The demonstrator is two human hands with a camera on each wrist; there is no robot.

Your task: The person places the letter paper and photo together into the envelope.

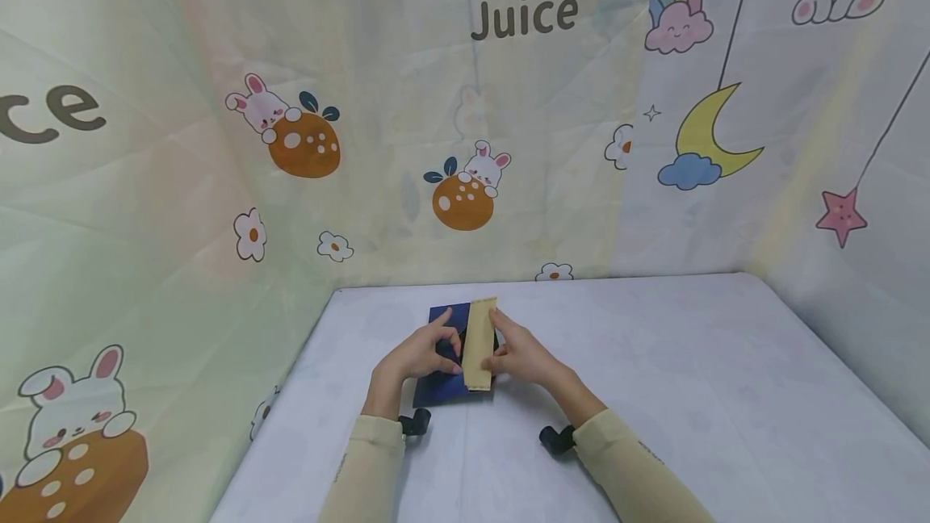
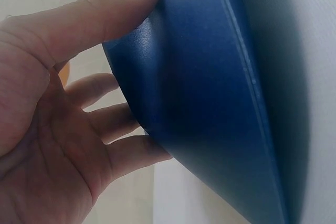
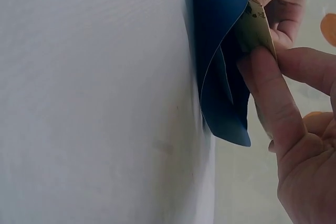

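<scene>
A dark blue paper sleeve-like piece (image 1: 441,390) lies on the white table, its kind not plain from these views. Along its right side stands a narrow beige strip (image 1: 479,345), with small dark markings in the right wrist view. My left hand (image 1: 423,355) pinches the edge of the blue paper (image 2: 205,87), thumb on the near face and the other fingers behind. My right hand (image 1: 529,355) holds the right edge of the beige strip between thumb and fingers. In the right wrist view the lower part of the blue paper (image 3: 218,19) bends open in a curve.
The white table (image 1: 654,378) runs out on both sides of the hands. Printed cloth (image 1: 392,224) hangs behind it and at the left and right. A small black camera mount (image 1: 416,422) sits on the left wrist, another mount (image 1: 557,441) on the right.
</scene>
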